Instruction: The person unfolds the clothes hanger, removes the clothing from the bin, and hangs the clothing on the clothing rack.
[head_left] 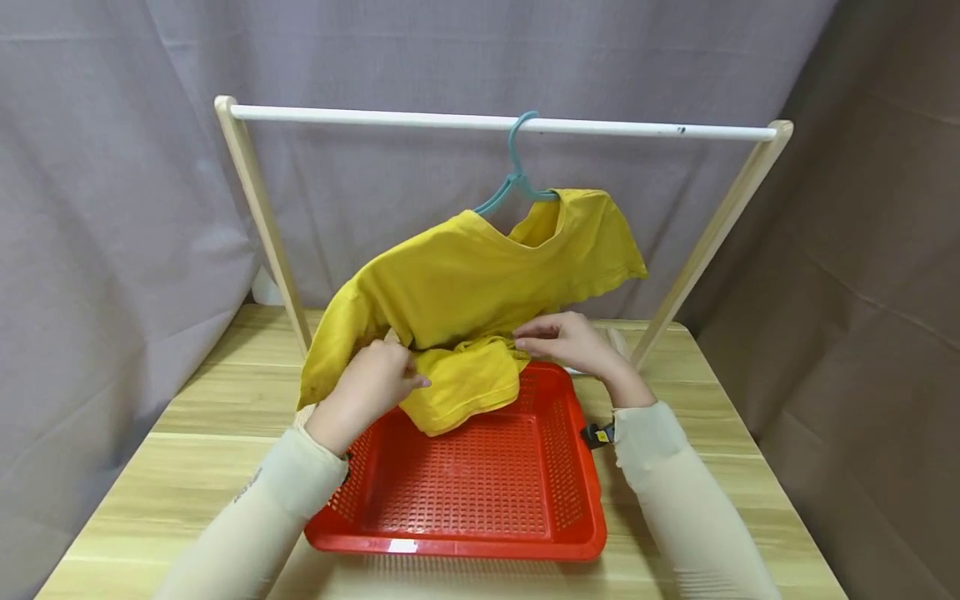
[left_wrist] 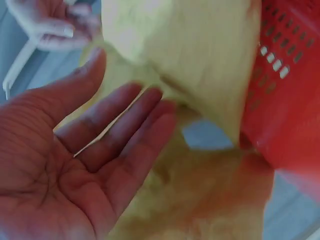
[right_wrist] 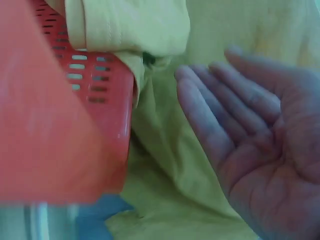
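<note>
A yellow T-shirt (head_left: 480,283) hangs tilted on a teal hanger (head_left: 517,171), its left side drooping lower. The shirt's lower part is bunched and lies over the back rim of a red perforated basket (head_left: 457,475). My left hand (head_left: 375,379) is at the drooping sleeve, beside the bunched cloth; in the left wrist view its fingers are loosely extended with nothing in the palm. My right hand (head_left: 566,342) is at the right end of the bunched cloth, fingertips close to it. Its palm (right_wrist: 270,170) shows bare in the right wrist view, fingers slightly bent.
The hanger's hook sits over the white rod (head_left: 375,118) of a rack with wooden side posts (head_left: 712,242). Rack and basket stand on a wood-grain table (head_left: 202,450). Grey curtains (head_left: 135,208) hang behind and at the sides.
</note>
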